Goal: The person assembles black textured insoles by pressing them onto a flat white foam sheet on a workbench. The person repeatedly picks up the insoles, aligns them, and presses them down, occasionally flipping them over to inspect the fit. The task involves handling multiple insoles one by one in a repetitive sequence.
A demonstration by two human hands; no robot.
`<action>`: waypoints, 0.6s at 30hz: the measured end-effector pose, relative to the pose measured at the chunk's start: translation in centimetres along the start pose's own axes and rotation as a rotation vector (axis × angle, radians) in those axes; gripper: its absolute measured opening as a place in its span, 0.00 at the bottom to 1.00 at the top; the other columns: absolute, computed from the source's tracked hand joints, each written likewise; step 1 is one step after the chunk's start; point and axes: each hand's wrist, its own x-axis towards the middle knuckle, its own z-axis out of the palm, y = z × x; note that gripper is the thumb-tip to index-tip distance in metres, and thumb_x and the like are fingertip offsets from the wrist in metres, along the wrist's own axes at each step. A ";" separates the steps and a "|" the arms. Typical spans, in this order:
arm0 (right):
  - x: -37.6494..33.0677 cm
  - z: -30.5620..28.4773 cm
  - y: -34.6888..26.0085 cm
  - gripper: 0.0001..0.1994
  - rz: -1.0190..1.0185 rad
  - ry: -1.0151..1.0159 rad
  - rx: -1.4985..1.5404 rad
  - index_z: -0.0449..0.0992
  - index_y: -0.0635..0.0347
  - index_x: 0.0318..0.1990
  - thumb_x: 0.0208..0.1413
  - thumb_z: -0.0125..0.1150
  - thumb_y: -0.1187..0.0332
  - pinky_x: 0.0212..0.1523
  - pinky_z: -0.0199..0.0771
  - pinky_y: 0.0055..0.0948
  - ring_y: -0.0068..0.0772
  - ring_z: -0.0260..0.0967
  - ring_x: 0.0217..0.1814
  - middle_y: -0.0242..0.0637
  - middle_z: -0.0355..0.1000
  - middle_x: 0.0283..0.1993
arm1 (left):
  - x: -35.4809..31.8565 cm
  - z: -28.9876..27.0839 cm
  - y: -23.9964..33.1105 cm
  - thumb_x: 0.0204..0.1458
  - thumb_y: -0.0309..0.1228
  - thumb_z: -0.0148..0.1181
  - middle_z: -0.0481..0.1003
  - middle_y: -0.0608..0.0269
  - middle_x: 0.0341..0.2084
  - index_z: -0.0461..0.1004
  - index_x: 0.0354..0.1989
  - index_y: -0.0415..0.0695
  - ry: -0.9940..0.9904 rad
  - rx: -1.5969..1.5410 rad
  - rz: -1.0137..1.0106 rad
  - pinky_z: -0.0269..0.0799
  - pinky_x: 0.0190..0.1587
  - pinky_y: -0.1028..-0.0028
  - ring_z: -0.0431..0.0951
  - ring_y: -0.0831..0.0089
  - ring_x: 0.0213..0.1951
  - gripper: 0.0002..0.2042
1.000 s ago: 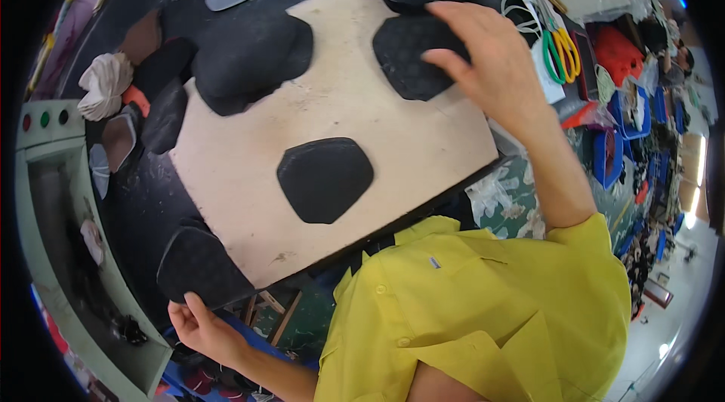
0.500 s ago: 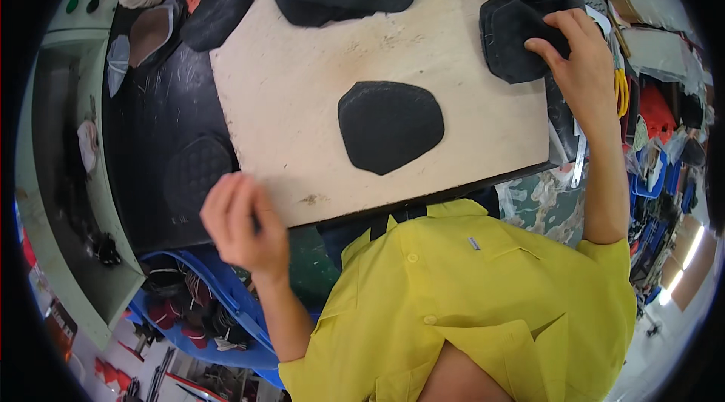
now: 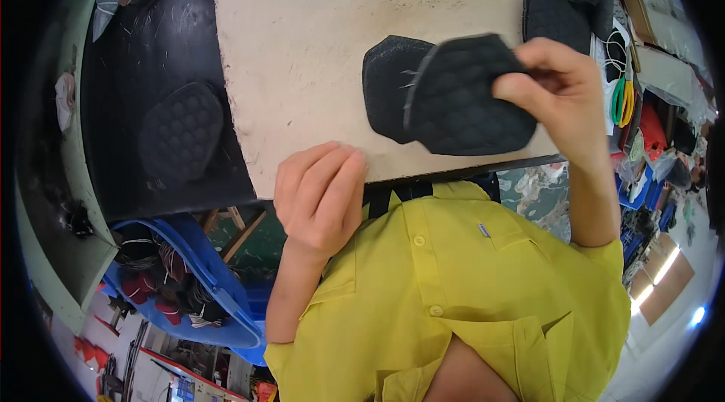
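Since the earlier frame the right hand [image 3: 555,92] has come away from the pile at the board's right side and now carries a quilted black pad [image 3: 472,96] over the front half of the board; the left hand [image 3: 321,194] has shifted rightward along the front edge. Right grip: thumb on the quilted face, fingers behind, pinching the pad at its right edge. We judge the pad light and soft but stiff enough to keep its shape from one side, with fabric unlikely to slip; it should bear squeezing. Best hold, we think, is this flat edge pinch, clear of the loose threads on the opposite edge. The pad partly covers a smooth black pad [image 3: 389,85] lying on the pale board [image 3: 302,62]; we cannot tell whether the two touch. Left hand: fingers bent and close together at the board's front edge, palm hidden, so we cannot tell if anything is in it. Further out, a second quilted pad [image 3: 185,134] lies on the dark table [image 3: 158,40] to the left, more black pads [image 3: 555,21] are heaped at upper right, and a blue basket [image 3: 226,281] of bundles stands below, left of the yellow shirt [image 3: 393,266].
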 end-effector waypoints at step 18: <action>2.3 2.4 3.3 0.07 0.175 -0.100 -0.186 0.80 0.68 0.36 0.53 0.69 0.73 0.30 0.70 0.14 0.10 0.69 0.29 0.28 0.77 0.29 | -0.5 0.7 0.3 0.52 0.35 0.62 0.70 0.70 0.37 0.81 0.47 0.53 -0.163 0.258 0.012 0.62 0.41 0.70 0.71 0.72 0.39 0.14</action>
